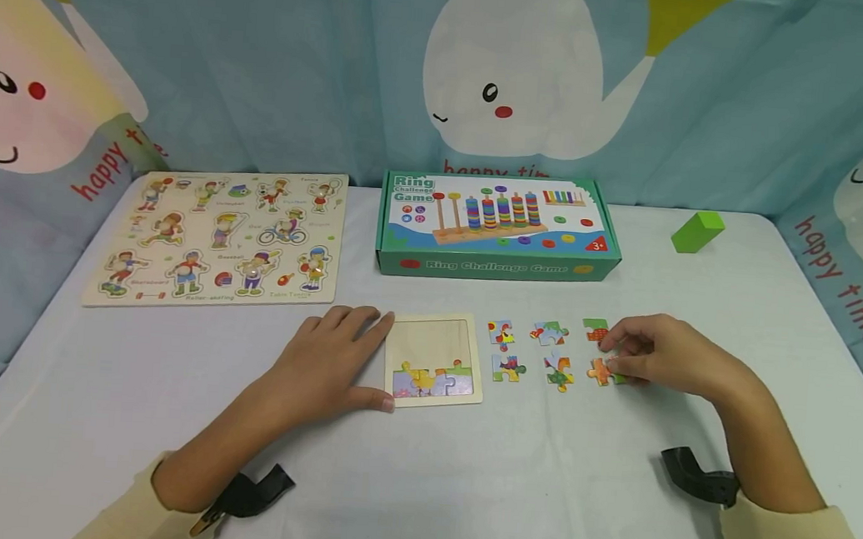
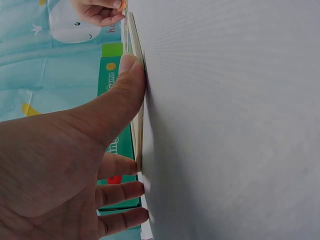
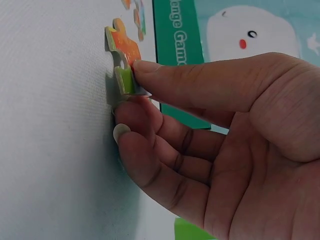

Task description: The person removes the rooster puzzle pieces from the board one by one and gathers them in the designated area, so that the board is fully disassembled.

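A small wooden puzzle tray (image 1: 477, 365) lies on the table, its lower part filled with joined jigsaw pieces (image 1: 431, 381). My left hand (image 1: 330, 367) rests at its left side, index finger by the upper corner and thumb (image 2: 125, 85) along the near edge, fingers fairly straight. To the right of the tray, my right hand (image 1: 669, 353) pinches an orange and green puzzle piece (image 3: 127, 52) between thumb and fingers. In the right wrist view that piece is tilted up from the cloth. Other loose pieces (image 1: 559, 372) lie in two rows between tray and right hand.
Behind the tray stands a green Ring Challenge Game box (image 1: 495, 267). A wooden peg puzzle board (image 1: 212, 237) with sports figures lies at the back left. A green block (image 1: 697, 232) stands at the back right, near the whale-print curtain (image 1: 303, 68).
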`<state>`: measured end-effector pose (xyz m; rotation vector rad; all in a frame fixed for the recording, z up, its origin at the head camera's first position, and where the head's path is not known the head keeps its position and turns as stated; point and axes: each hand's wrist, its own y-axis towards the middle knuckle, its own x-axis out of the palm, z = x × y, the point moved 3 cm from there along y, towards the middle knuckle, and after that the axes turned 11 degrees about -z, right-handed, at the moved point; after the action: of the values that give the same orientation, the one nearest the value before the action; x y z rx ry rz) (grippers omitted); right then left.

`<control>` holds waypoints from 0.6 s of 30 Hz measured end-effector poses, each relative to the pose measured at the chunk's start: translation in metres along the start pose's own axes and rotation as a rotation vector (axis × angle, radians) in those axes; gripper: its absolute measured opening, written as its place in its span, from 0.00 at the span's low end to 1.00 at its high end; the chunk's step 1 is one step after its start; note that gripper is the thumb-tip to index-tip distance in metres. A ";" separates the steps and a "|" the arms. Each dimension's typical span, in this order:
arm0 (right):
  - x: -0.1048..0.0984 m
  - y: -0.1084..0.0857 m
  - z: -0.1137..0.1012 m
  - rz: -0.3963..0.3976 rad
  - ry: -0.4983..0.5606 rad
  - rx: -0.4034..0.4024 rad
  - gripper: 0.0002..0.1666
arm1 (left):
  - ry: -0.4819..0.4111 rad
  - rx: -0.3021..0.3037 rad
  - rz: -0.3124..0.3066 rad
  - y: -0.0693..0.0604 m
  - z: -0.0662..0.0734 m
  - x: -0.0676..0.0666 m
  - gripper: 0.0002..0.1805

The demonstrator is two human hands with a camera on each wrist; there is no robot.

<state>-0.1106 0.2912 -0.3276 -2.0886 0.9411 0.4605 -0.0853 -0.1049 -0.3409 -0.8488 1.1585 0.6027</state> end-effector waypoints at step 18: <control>0.018 0.003 -0.040 0.082 -0.136 -0.141 0.04 | -0.008 -0.004 -0.006 0.000 0.000 0.000 0.57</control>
<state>-0.1002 0.2506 -0.3147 -2.1186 0.9405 0.7212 -0.0855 -0.1045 -0.3407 -0.8525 1.1472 0.6034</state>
